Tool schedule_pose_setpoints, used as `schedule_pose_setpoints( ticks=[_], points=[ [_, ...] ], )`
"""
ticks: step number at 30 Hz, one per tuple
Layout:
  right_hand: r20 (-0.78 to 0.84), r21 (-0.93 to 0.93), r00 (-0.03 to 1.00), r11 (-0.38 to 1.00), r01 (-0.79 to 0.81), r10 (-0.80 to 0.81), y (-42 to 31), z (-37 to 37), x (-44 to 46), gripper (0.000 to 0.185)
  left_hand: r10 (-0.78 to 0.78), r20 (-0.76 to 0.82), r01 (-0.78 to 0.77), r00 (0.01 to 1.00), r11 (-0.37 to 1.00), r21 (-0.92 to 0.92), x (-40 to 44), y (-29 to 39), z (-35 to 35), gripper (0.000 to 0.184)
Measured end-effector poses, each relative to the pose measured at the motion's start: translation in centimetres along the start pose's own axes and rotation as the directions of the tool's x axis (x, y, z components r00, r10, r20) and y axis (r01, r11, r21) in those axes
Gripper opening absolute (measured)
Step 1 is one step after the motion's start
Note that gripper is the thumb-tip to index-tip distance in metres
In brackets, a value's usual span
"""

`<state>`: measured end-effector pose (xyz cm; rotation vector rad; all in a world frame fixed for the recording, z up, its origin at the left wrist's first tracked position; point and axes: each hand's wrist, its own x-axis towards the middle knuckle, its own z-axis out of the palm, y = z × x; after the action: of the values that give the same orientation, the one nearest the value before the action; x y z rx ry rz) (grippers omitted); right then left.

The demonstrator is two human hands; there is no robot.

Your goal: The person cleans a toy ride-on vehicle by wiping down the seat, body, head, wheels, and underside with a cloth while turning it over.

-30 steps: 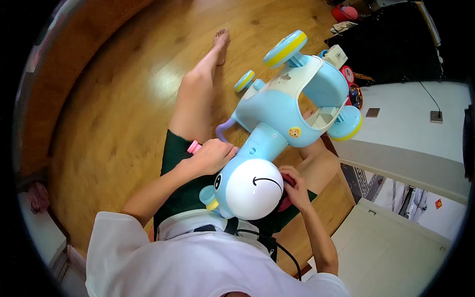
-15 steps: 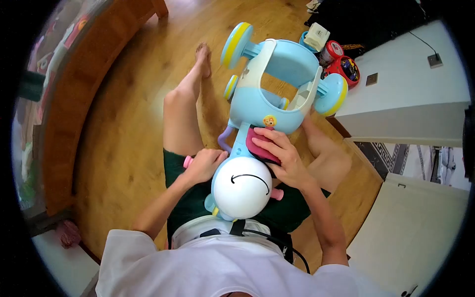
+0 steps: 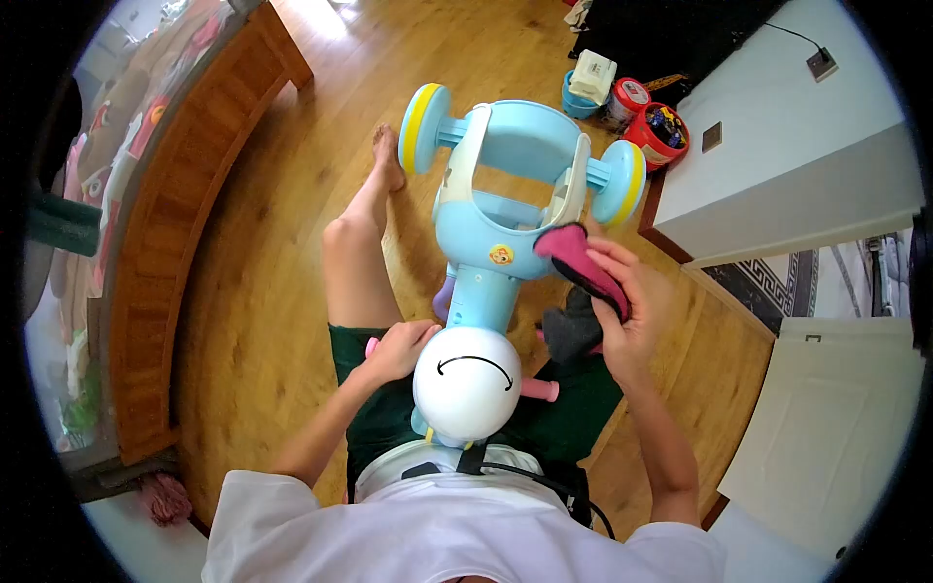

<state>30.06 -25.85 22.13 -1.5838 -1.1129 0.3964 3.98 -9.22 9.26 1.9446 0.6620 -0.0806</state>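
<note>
Blue ride-on toy (image 3: 486,291), one, between our legs (image 3: 358,267), long axis running away from us | our left grip (image 3: 399,352) closed on its pink handle (image 3: 371,346) | right grip (image 3: 627,299), nearer its body (image 3: 466,235), holding pink cloth (image 3: 581,256) beside it, contact unclear

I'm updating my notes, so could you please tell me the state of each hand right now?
Left hand: closed around a pink handle of the ride-on toy.
Right hand: closed, holding a pink-and-dark cloth.

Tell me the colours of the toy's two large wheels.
The wheels are light blue with yellow bands; head view.
</note>
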Motion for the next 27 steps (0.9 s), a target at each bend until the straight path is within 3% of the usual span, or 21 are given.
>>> schedule_pose_setpoints(
  ticks=[1,2,6,8,12,15,18,20,22,27],
  points=[
    [-0.015,-0.105,0.997,0.992,0.072,-0.074,-0.5,0.0,0.7,0.052,0.034,0.017,-0.033,0.999,0.999,-0.009,0.2,-0.2,-0.3,0.032],
    [0.082,-0.267,0.993,0.958,0.1,-0.08,-0.7,0.0,1.2,0.06,0.067,0.032,-0.066,0.997,0.998,-0.018,0.4,-0.3,-0.5,0.031],
    [0.241,-0.315,0.957,0.919,0.236,-0.164,2.8,3.4,2.8,0.068,0.052,0.128,-0.048,0.99,0.998,-0.033,1.1,-0.7,-0.9,0.027],
    [0.26,-0.392,0.951,0.882,0.26,-0.165,2.6,3.0,3.4,0.061,-0.001,0.181,0.004,0.983,1.0,-0.014,1.1,-0.6,-1.1,0.026],
    [0.276,-0.44,0.95,0.859,0.261,-0.147,3.1,2.8,5.3,0.042,0.074,0.121,-0.073,0.99,0.997,-0.011,0.9,-1.4,-0.7,0.032],
    [0.223,-0.481,0.972,0.858,0.178,-0.076,2.6,3.7,6.2,0.03,0.143,0.09,-0.144,0.986,0.989,0.014,0.5,-1.3,0.2,0.034],
    [0.227,-0.499,0.972,0.85,0.171,-0.062,1.6,5.3,7.3,0.028,0.143,0.107,-0.151,0.984,0.986,0.071,0.7,-1.1,0.5,0.032],
    [0.239,-0.562,0.957,0.781,0.274,-0.163,0.9,7.3,8.3,0.027,0.125,0.153,-0.138,0.98,0.987,0.077,0.9,-1.5,0.6,0.03],
    [0.211,-0.58,0.952,0.756,0.303,-0.22,1.1,8.8,9.0,0.028,0.178,0.098,-0.186,0.979,0.979,0.084,0.8,-1.5,0.9,0.029],
    [0.284,-0.437,0.957,0.896,0.075,0.058,1.3,7.8,9.4,0.029,0.144,0.083,-0.153,0.986,0.983,0.103,0.4,-1.5,0.4,0.028]
  ],
)
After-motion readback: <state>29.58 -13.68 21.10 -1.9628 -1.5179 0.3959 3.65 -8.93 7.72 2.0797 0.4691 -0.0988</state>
